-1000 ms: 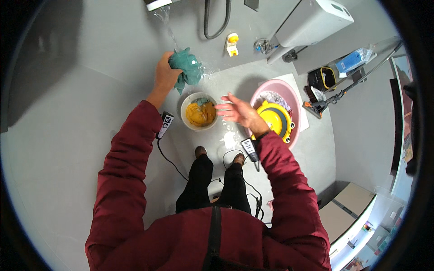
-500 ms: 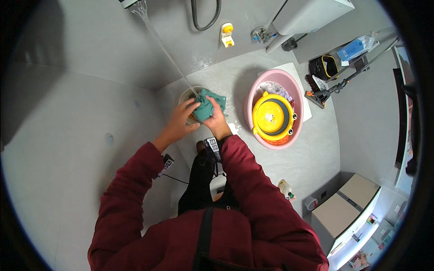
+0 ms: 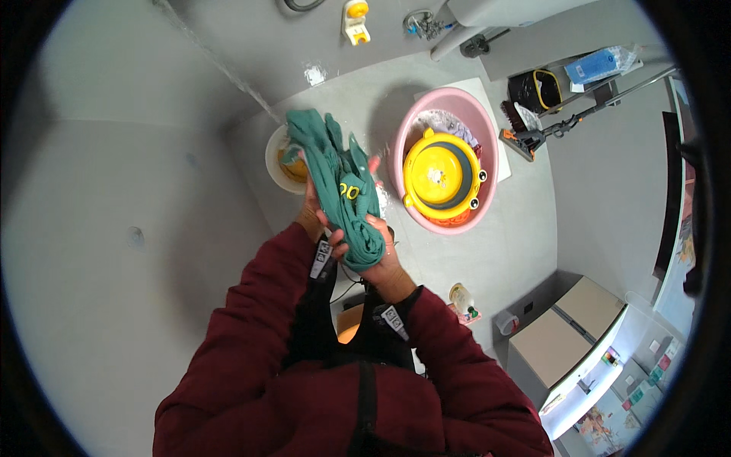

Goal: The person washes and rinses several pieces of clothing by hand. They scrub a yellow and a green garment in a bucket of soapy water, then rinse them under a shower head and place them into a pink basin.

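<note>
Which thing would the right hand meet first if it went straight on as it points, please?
Most likely the green cloth, which the right hand is holding; depth beyond it is unclear.

Worn on your head, the left of two side-by-side fisheye cameras looks steeply down over the front of your maroon jacket [image 3: 297,411], which spans the lower edge. Your left hand [image 3: 314,206] and right hand [image 3: 387,263] appear near the lens at mid-picture with the green cloth [image 3: 335,179], while the floor [image 3: 430,266] lies farther below. The wide view takes in the grey wall [image 3: 251,34] across the top, sweeps to the beige cabinet [image 3: 544,343] at lower right, and bends straight edges toward a dark round rim
</note>
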`<state>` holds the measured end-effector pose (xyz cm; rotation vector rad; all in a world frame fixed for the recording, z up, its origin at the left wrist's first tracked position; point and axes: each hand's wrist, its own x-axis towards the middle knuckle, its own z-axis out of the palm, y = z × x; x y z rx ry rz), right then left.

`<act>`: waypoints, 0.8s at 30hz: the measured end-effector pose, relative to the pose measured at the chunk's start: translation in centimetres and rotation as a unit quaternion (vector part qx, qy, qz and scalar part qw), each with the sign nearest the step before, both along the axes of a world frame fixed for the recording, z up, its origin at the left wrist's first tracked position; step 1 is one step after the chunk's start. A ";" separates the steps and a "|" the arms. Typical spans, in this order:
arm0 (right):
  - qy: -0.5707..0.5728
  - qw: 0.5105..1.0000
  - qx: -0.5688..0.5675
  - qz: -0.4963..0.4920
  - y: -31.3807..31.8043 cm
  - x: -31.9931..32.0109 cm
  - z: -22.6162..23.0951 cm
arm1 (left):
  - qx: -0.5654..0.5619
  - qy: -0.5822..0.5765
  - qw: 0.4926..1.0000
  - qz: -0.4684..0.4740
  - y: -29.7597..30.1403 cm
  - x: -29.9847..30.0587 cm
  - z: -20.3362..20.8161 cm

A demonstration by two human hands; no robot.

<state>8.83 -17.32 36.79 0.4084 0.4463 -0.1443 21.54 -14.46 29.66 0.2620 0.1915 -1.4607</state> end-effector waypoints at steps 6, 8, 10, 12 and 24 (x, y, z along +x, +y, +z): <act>0.065 0.843 -0.404 0.349 -5.8 -1.8 -1.2 | 0.215 -0.072 0.970 -0.084 -3.0 1.9 -0.3; 0.055 0.683 -0.580 0.441 -7.3 -1.1 -1.6 | 0.320 -0.202 0.919 -0.109 -3.2 1.2 -0.8; 0.081 0.449 -0.687 0.566 -7.7 -0.2 -2.1 | 0.337 -0.330 0.870 -0.146 -3.5 0.4 -1.4; 0.106 0.305 -0.738 0.593 -7.5 0.3 -2.6 | 0.320 -0.393 0.846 -0.169 -4.1 0.0 -2.2; 0.070 0.620 -0.691 0.364 -8.7 -3.9 -3.3 | 0.197 -0.150 0.959 -0.135 -2.6 -1.6 -3.4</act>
